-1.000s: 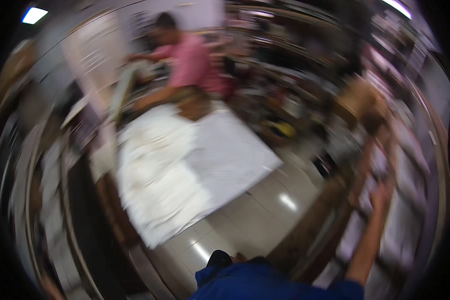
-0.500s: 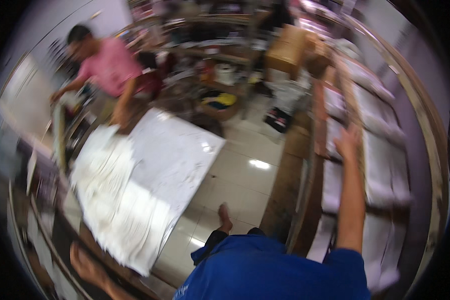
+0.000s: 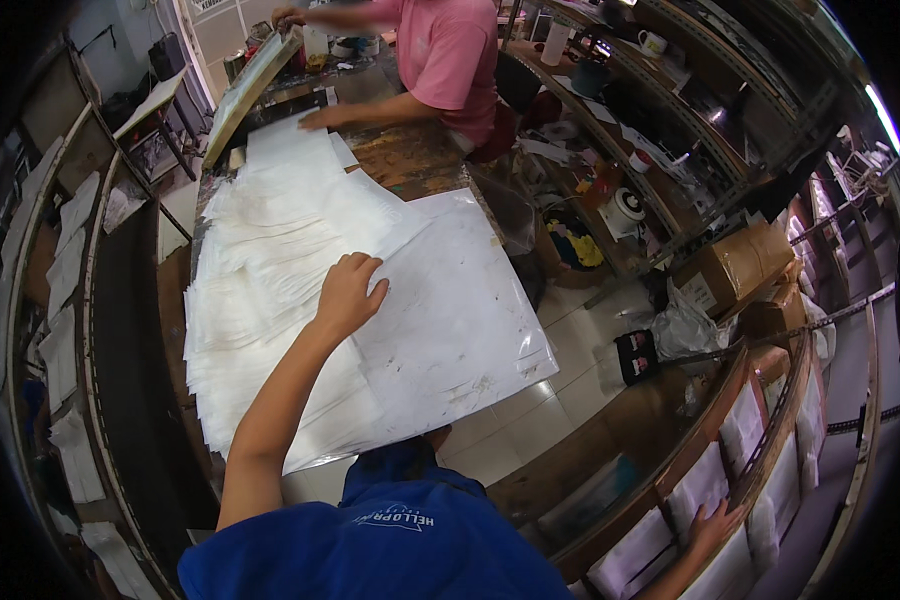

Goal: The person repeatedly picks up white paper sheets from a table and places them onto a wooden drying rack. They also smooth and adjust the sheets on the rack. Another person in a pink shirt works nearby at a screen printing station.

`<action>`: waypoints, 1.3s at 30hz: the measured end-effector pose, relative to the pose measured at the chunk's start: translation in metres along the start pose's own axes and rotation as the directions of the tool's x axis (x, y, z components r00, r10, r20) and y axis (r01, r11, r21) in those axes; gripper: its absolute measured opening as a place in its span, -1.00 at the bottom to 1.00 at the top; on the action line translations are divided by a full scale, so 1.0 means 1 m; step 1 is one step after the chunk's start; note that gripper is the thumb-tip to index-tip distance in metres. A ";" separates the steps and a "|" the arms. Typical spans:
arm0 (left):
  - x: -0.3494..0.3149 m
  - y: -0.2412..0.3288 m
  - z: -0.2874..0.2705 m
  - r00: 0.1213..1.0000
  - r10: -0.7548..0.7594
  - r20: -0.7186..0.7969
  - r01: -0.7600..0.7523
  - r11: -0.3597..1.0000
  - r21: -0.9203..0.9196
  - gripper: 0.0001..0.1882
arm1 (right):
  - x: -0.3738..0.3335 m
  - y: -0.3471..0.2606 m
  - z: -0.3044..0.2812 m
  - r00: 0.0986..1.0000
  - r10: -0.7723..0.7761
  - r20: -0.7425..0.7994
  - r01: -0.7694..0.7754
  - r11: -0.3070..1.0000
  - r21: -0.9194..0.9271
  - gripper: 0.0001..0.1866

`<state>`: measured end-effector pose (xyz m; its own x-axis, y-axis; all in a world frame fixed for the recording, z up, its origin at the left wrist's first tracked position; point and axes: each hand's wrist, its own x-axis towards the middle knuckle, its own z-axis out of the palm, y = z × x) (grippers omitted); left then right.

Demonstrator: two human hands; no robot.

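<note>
White thin sheets [image 3: 260,300] lie fanned in overlapping rows on a table. Over their right edge is my left hand [image 3: 348,297], fingers stretched and thumb apart, close to the corner of one sheet [image 3: 375,218]. Whether the fingertips touch that sheet I cannot tell. At the lower right, my right hand [image 3: 708,527] has its fingers spread beside white sheets [image 3: 698,492] lying on a slatted rack [image 3: 660,490]. Both hands appear to hold nothing.
Across the table a person in a pink shirt [image 3: 450,60] rests one hand on a sheet and raises a framed screen [image 3: 240,95]. A glossy white board [image 3: 460,310] covers the table's right part. Racks [image 3: 95,300] stand left; shelves and a cardboard box [image 3: 740,262] are right.
The view has turned toward the table. My left hand has come from beside the table to over the sheets. My right hand stays at the rack, now lower in view.
</note>
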<state>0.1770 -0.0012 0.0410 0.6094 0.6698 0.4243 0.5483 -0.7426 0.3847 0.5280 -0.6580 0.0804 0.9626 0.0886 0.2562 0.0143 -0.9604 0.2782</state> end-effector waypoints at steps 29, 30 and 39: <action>-0.068 0.148 0.109 0.927 0.332 0.175 -0.273 0.916 -0.294 -0.78 | -0.091 -0.397 -0.063 0.407 -0.910 0.080 -0.218 -0.012 0.976 -0.66; -0.068 0.149 0.107 0.930 0.326 0.172 -0.272 0.921 -0.277 -0.78 | -0.090 -0.404 -0.066 0.384 -0.921 0.070 -0.148 0.013 0.989 -0.67; -0.088 0.172 0.074 0.684 0.461 0.565 0.219 0.610 -0.762 -0.76 | -0.081 -0.399 -0.069 0.599 -0.760 0.253 -0.507 -0.115 0.854 -0.84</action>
<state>0.2600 -0.1882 0.0087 0.9934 0.1148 0.0042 0.0313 -0.3049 0.9519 0.4258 -0.2633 0.0125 0.6344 0.7158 -0.2917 -0.2580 -0.1596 -0.9529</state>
